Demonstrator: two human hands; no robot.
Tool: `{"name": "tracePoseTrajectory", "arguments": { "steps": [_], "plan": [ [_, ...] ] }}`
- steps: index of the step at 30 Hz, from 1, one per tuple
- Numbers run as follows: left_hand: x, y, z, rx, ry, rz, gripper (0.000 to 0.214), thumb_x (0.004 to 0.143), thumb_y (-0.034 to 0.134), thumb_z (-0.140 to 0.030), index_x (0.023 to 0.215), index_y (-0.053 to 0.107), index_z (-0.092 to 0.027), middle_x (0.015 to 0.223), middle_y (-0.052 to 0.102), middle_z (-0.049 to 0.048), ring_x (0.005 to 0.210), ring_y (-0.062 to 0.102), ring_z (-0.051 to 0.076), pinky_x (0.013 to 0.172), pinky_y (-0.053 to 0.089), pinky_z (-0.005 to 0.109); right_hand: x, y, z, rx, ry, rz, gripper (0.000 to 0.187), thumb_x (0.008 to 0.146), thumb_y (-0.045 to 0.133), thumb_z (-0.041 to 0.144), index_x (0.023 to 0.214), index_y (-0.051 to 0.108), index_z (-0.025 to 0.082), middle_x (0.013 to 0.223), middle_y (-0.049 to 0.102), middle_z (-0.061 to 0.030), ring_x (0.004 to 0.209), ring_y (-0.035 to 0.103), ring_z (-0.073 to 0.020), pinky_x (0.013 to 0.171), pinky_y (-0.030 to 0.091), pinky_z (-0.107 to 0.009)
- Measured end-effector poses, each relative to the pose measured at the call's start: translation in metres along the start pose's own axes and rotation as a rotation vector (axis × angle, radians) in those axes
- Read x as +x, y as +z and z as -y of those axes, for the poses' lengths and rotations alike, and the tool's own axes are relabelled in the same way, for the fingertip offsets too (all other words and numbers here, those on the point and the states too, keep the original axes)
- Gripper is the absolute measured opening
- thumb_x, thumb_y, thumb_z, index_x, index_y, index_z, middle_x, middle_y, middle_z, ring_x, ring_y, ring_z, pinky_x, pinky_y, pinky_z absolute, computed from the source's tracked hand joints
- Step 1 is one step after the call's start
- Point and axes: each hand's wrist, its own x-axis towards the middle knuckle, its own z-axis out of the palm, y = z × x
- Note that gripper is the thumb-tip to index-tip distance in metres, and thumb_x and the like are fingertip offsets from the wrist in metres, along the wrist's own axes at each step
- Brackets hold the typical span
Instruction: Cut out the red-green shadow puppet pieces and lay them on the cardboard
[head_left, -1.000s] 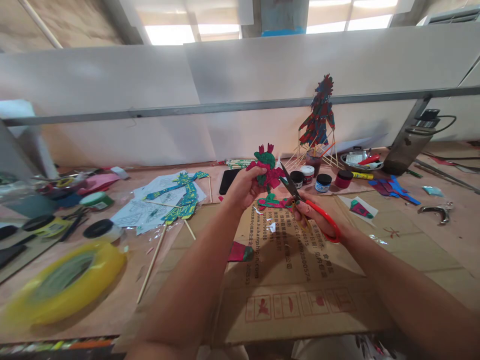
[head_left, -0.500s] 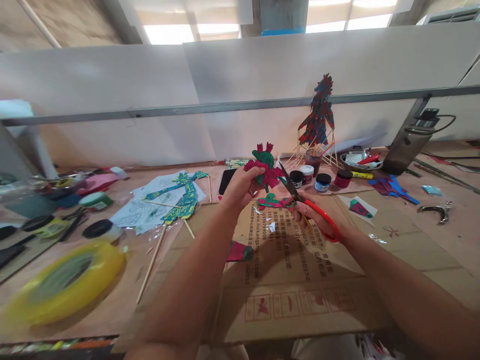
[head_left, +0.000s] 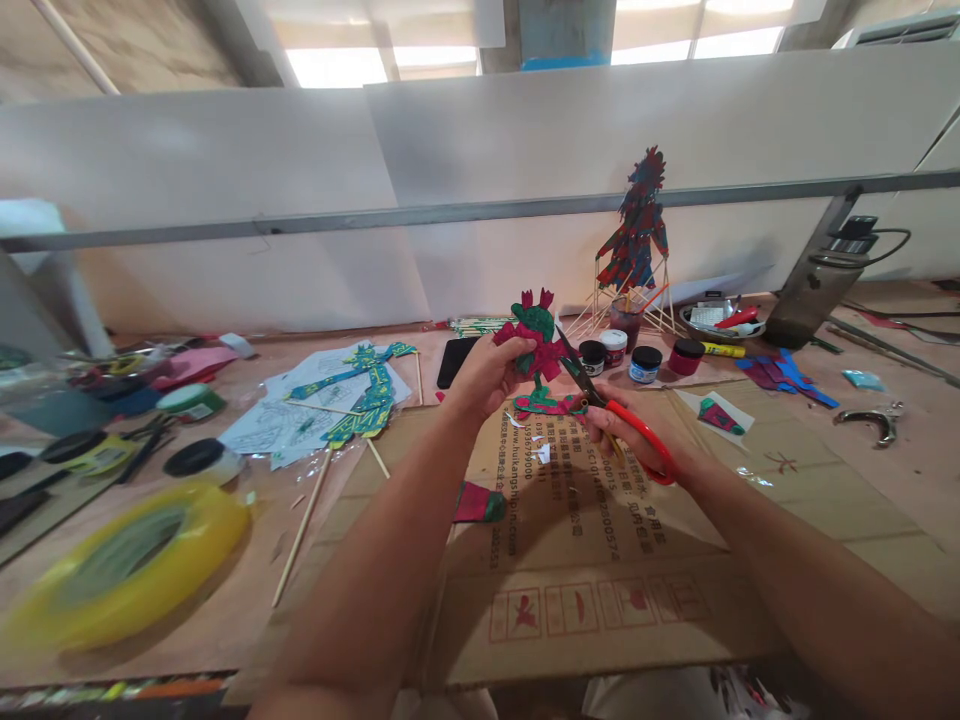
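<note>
Between the thumb and fingers of my left hand [head_left: 487,378] is a green and magenta paper cutout [head_left: 537,322], held up above the cardboard. It has a rounded green part and small red prongs on top. My right hand [head_left: 626,435] is closed around red-handled scissors [head_left: 643,440], with the dark blades pointing up and left at the cutout's right edge. Whether the blades touch the paper I cannot tell. Below, another green and magenta piece [head_left: 551,403] lies near white scraps [head_left: 543,452]. A magenta piece with a green end [head_left: 480,503] rests on the cardboard by my left forearm.
Cardboard [head_left: 570,640] covers the table before me. Paint jars [head_left: 646,365] and a stick-propped figure [head_left: 637,230] stand behind. A yellow tape roll [head_left: 217,540], a blue-green jointed figure [head_left: 371,400] and drawings [head_left: 259,415] lie left. A bottle [head_left: 817,290] and pliers [head_left: 874,425] are at right.
The cutout has shifted slightly right and turned a little in my left hand, so its prongs now sit farther right. My right hand and the scissors have barely moved.
</note>
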Motion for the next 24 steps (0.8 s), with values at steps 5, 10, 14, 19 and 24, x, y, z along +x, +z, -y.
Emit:
{"name": "tracePoseTrajectory", "arguments": {
  "steps": [5,10,14,19,24],
  "plan": [
    [0.0,0.0,0.002,-0.001,-0.018,-0.011,0.016,0.068,0.081,-0.013,0.078,0.07,-0.015,0.068,0.073,0.0021,0.056,0.068,0.015,0.069,0.066,0.031,0.001,0.0,-0.006,0.011,-0.028,-0.022,0.028,0.094,0.062,0.053,0.099,0.063,0.025,0.077,0.064,-0.0007,0.062,0.062,-0.0176,0.062,0.055,-0.032],
    [0.0,-0.001,0.003,0.046,-0.007,0.014,0.014,0.068,0.081,-0.015,0.079,0.071,-0.015,0.073,0.076,0.005,0.063,0.071,0.017,0.064,0.063,0.028,0.002,0.0,-0.009,0.004,-0.038,-0.051,0.031,0.093,0.064,0.052,0.109,0.069,0.026,0.079,0.06,-0.0009,0.062,0.059,-0.0171,0.06,0.053,-0.031],
    [-0.001,-0.001,0.004,0.058,-0.006,0.029,0.012,0.069,0.08,-0.016,0.077,0.071,-0.015,0.074,0.077,0.0063,0.064,0.071,0.017,0.064,0.061,0.027,0.002,0.0,-0.01,-0.013,-0.045,-0.051,0.036,0.093,0.063,0.053,0.111,0.07,0.023,0.079,0.06,-0.0012,0.062,0.058,-0.0166,0.06,0.053,-0.031],
    [-0.001,-0.001,0.006,0.049,-0.014,0.029,0.012,0.069,0.079,-0.016,0.077,0.071,-0.014,0.076,0.077,0.0065,0.058,0.066,0.015,0.06,0.058,0.027,0.003,0.004,-0.014,0.049,-0.038,-0.045,0.04,0.092,0.062,0.053,0.117,0.07,0.023,0.08,0.057,0.0,0.062,0.054,-0.0155,0.055,0.049,-0.028],
    [0.001,-0.002,0.008,0.056,-0.005,0.027,0.013,0.069,0.081,-0.018,0.077,0.071,-0.014,0.079,0.078,0.0078,0.067,0.071,0.017,0.063,0.059,0.026,0.003,0.006,-0.017,0.04,-0.034,-0.064,0.035,0.092,0.062,0.052,0.112,0.07,0.025,0.075,0.052,0.0006,0.061,0.049,-0.017,0.054,0.044,-0.029]
  ]
}}
